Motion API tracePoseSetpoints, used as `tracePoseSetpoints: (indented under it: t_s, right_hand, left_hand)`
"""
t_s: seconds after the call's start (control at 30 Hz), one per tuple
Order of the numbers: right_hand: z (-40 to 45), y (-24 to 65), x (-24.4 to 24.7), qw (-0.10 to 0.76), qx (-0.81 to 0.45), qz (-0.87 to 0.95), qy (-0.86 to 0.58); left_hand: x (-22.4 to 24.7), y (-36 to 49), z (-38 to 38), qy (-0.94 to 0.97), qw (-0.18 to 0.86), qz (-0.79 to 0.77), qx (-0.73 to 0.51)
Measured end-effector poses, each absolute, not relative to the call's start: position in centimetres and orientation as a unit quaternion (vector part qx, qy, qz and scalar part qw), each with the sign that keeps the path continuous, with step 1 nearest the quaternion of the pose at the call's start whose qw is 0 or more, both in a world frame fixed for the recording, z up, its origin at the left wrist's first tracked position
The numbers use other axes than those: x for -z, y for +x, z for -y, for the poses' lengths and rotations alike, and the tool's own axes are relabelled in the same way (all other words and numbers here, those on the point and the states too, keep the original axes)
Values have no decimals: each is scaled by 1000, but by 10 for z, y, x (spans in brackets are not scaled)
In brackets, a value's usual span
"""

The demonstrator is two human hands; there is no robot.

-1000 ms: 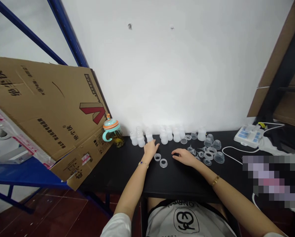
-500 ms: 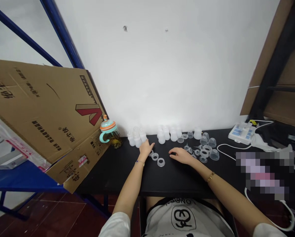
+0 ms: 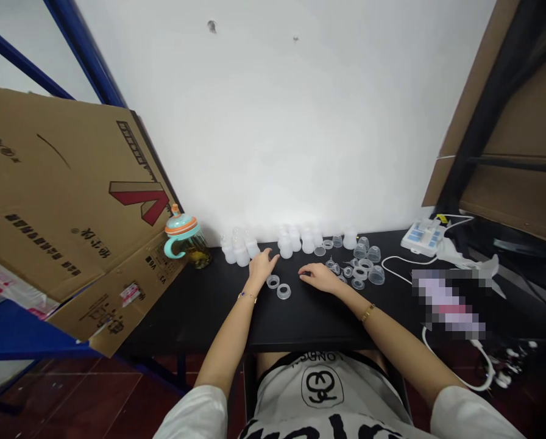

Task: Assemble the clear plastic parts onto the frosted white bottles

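Observation:
My left hand (image 3: pixel 262 267) lies over the black table, thumb stretched away from the fingers, just right of a cluster of white baby bottles (image 3: pixel 240 251). Close by its wrist lie two clear plastic collar rings (image 3: pixel 283 291), one behind the other. My right hand (image 3: pixel 319 277) rests low on the table, fingers loosely bent with a gap to the thumb, and I see nothing in it. To its right is a group of clear domed caps (image 3: pixel 376 274), more rings (image 3: pixel 359 272) and small clear nipples (image 3: pixel 331 264). More white bottles (image 3: pixel 308 241) stand along the wall.
A teal-and-orange lidded jug (image 3: pixel 181 235) stands at the table's left, beside a large cardboard box (image 3: pixel 85 201). On the right lie a white power strip (image 3: pixel 421 236), a white cable (image 3: pixel 389 260) and a pixelated patch. A wall closes off the back.
The whole view has shifted, with things now further left and up. My left hand's thumb still points right; a third ring by it no longer shows. My right hand has hardly moved.

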State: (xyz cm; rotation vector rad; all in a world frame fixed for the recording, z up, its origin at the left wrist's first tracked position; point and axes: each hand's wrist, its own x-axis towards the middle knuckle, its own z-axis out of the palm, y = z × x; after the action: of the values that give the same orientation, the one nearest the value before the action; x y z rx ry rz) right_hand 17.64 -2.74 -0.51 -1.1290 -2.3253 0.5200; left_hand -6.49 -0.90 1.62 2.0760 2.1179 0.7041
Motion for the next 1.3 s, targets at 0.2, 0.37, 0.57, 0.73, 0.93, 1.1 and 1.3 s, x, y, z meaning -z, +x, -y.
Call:
tracePoseSetpoints:
  t_s: [0.2,0.37,0.57,0.73,0.93,1.1,1.3]
  right_hand:
    - [24,194,-8,359,-94,788,-490]
    - [11,219,-13,381,-35,713,-587]
    - [2,232,-12,356,-42,681,-639]
    - [0,233,-10,323,-69,701,-632]
    - [-5,237,-9,308,-106,719,-615]
    - [-7,239,-6,306,-94,727,-607]
    - [-9,234,-3,294,-96,713,-629]
  left_hand:
    - [-18,-70,9,693,55,-686,-215]
    - [-16,-71,7,702,74,-675,-215]
    - [-11,-71,3,725,120,-632,-246]
    - [-7,-65,1,747,176,-585,-261]
    - [-15,-75,-2,729,260,-532,-344]
    - [-25,-90,4,748,186,-563,-298]
    - [-41,-79,-3,721,164,-637,-219]
